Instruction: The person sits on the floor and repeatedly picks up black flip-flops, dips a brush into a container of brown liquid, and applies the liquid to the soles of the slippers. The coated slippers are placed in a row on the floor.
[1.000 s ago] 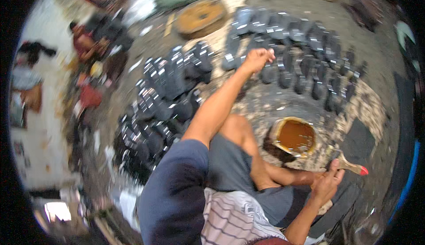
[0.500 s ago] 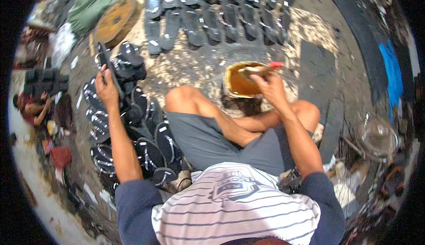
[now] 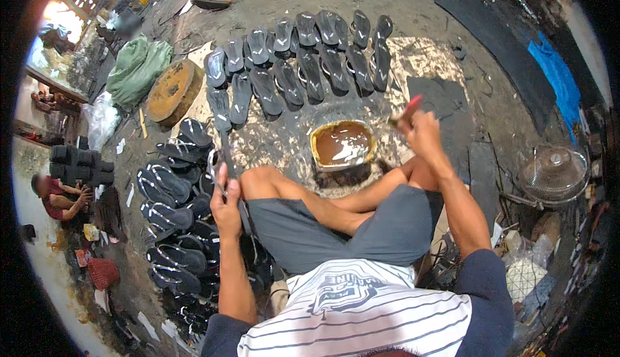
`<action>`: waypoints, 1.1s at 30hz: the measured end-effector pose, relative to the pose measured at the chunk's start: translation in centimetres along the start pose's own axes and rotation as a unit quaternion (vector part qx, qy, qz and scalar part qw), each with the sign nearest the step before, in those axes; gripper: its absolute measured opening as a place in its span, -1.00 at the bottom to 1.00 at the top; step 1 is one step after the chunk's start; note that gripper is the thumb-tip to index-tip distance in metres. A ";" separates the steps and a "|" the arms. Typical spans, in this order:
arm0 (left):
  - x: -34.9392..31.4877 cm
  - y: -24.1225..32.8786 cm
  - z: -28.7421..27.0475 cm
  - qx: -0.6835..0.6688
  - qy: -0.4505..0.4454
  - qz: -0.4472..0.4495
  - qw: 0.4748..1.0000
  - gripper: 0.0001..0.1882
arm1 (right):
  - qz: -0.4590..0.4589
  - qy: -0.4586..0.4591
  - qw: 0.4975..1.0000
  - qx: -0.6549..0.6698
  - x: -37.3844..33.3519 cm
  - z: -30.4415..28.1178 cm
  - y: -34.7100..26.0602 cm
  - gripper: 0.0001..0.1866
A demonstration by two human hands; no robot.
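Observation:
My left hand (image 3: 226,205) is closed round a dark flip-flop (image 3: 224,150), held upright and nearly edge-on beside my left knee. My right hand (image 3: 425,139), above my right knee, grips what looks like a brush with a red handle (image 3: 413,106); its lower end is partly hidden and blurred. Between the hands, in front of my crossed legs, stands a tub (image 3: 313,144) with a smeared yellowish rim, holding shiny brown liquid (image 3: 342,142). Several finished-looking flip-flops with pale-edged straps (image 3: 165,183) lie heaped left of my left arm.
Two rows of black flip-flops (image 3: 287,82) lie beyond the tub on a stained sheet (image 3: 420,53). A round wooden block (image 3: 173,92) and green sack (image 3: 139,70) stand at left, a fan (image 3: 554,173) at right. Another person (image 3: 58,199) sits far left; someone's foot (image 3: 212,2) shows at the top.
My left hand has brought the flip-flop rightward from over the heap to beside my knee. My right hand has moved the brush from above the tub to its right. The view has shifted too.

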State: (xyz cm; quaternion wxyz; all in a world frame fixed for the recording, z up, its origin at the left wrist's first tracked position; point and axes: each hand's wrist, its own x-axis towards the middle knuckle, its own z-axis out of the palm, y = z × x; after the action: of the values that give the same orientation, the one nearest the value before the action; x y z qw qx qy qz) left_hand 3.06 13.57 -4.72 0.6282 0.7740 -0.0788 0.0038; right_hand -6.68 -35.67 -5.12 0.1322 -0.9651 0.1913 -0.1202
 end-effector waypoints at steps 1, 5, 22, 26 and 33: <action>0.5 3.8 1.7 -0.144 -0.010 -0.054 0.988 -0.45 | 0.049 0.030 0.980 0.191 -0.3 -1.2 -0.6 -0.69; -1.5 6.9 8.4 -0.493 -0.085 -0.147 0.853 -0.36 | 0.112 0.114 0.731 0.663 2.1 -4.5 -8.9 -0.56; -6.6 9.6 14.7 -0.520 -0.157 -0.195 0.817 -0.49 | -0.042 0.118 0.831 0.542 2.2 -7.3 -16.7 -0.71; -6.1 10.1 14.9 -0.582 -0.162 -0.166 0.779 -0.46 | -0.075 0.152 0.817 0.551 -3.5 -5.9 -19.0 -0.68; -6.1 10.6 14.1 -0.548 -0.129 -0.170 0.809 -0.32 | -0.297 0.212 0.853 0.373 2.5 -8.3 -17.6 -0.78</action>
State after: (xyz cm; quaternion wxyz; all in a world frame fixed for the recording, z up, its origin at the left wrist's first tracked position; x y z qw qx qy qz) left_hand -5.60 -1.54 1.98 0.9228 0.2958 -0.0152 -0.2466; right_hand -0.82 -22.69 8.45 0.3964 -0.8057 -0.1400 -0.4174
